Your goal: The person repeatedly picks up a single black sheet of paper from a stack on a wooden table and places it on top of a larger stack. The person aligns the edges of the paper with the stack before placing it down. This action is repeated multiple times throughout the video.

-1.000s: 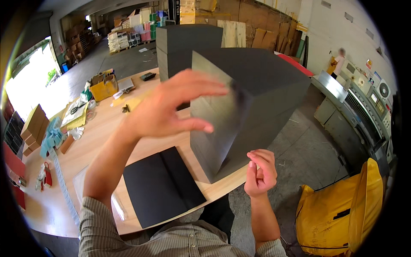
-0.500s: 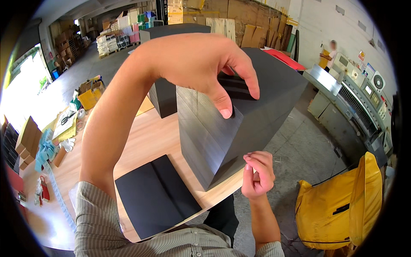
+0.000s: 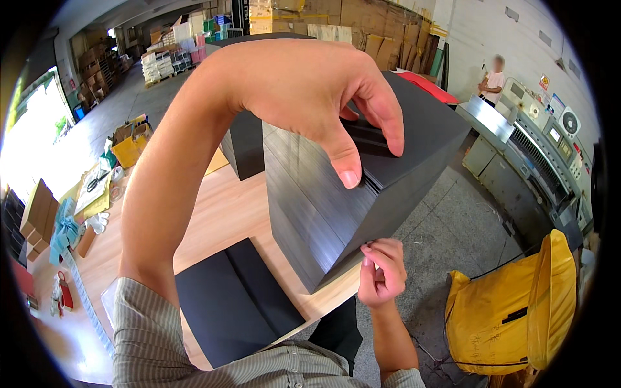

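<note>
A tall stack of black sheets [image 3: 414,149] stands at the table's near right edge, its layered edges facing me. My left hand [image 3: 317,90] arches over it. The thumb tip is at the top front edge and the bent fingers reach down to the top face, apart from the thumb. Just beside the thumb, the upper sheets show a narrow gap at the corner. Low by the stack's right side is my right hand [image 3: 383,271], its fingers curled and pinched; anything between them is hidden. A black folded cover [image 3: 233,304] with a crease lies flat at the table's near edge.
Behind my left forearm stands another black stack [image 3: 249,152]. Scissors [image 3: 97,181], blue ribbon [image 3: 66,229] and small boxes [image 3: 39,216] lie on the left of the wooden table [image 3: 207,213]. A yellow bag [image 3: 504,323] sits right; a person [image 3: 493,83] stands by a machine [image 3: 543,161].
My left hand has shifted slightly right and down along the stack's top, and a gap between upper sheets now shows by the thumb. My right hand has moved a little left and down.
</note>
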The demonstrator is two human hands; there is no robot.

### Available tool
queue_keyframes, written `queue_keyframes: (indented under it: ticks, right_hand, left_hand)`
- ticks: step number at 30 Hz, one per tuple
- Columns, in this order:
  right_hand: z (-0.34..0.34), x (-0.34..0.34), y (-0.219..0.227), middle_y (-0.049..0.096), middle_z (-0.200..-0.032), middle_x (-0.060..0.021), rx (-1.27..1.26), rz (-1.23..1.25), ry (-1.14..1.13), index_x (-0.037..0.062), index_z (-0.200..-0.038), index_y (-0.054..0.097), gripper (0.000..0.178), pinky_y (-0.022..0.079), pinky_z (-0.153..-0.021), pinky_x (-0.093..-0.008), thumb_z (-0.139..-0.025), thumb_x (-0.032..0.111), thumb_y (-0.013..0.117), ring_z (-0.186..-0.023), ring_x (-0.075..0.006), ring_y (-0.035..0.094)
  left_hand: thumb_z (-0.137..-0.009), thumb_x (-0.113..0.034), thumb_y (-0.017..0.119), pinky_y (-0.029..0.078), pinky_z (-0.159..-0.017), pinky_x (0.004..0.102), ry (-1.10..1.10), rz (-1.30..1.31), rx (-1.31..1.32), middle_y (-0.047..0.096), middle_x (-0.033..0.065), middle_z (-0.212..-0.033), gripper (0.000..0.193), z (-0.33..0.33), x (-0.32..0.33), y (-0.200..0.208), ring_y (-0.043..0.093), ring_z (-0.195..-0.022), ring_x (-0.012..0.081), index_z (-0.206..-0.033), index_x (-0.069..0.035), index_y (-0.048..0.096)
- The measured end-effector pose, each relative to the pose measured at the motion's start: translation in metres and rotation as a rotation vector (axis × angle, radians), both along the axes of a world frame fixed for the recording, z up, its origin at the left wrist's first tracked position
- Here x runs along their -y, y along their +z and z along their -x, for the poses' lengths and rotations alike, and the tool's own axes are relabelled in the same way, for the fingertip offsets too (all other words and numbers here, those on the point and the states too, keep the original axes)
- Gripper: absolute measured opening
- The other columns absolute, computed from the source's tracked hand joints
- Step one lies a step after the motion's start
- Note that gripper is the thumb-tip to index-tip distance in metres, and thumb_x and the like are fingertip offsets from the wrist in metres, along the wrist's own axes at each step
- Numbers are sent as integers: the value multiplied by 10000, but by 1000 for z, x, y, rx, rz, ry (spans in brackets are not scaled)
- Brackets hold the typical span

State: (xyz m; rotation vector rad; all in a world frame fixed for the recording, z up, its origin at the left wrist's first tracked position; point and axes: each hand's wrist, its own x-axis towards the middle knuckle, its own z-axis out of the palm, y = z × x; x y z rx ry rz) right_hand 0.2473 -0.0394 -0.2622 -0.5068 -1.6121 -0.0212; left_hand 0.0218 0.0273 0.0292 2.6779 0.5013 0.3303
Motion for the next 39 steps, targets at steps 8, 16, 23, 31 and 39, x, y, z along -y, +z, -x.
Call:
queue_keyframes:
  ticks: [8,16,23,31,39]
  right_hand:
    - [-5,8,75,713,-978,-122,45,-185,-75,18,-1013,711,262,510,-806,-396,-768,-57,656,-900,-301,638]
    - [18,-1,130,712,-1067,-94,107,-361,-172,60,-1043,738,239,507,-892,-385,-809,67,690,-992,-309,619]
    - [29,-13,134,720,-1089,-90,94,-349,-289,58,-1049,757,237,464,-925,-396,-863,181,676,-1025,-325,582]
    - [33,-13,117,713,-1084,-54,94,-365,-476,110,-1076,747,308,412,-935,-396,-899,347,662,-1084,-305,500]
    - [41,-22,109,696,-1060,-49,25,-378,-449,121,-1047,733,291,398,-892,-358,-891,356,663,-1043,-270,477]
  left_hand:
    - [-686,-198,960,498,-921,285,-53,93,61,722,72,-1159,563,3,-7,-7,651,-1021,168,-1169,2,752]
    - [-757,-120,912,518,-990,311,-42,207,70,717,98,-1168,506,4,-6,-6,667,-1056,181,-1206,23,726]
    - [-771,-104,898,527,-999,321,-27,202,86,721,101,-1179,491,5,-4,-6,675,-1078,188,-1213,23,723]
    - [-715,-142,941,536,-974,307,-65,150,97,729,88,-1235,548,8,-14,-8,683,-1119,192,-1221,-50,752]
    - [-715,-145,940,539,-969,318,-63,193,130,734,97,-1234,530,11,-16,-14,689,-1126,206,-1202,-38,759]
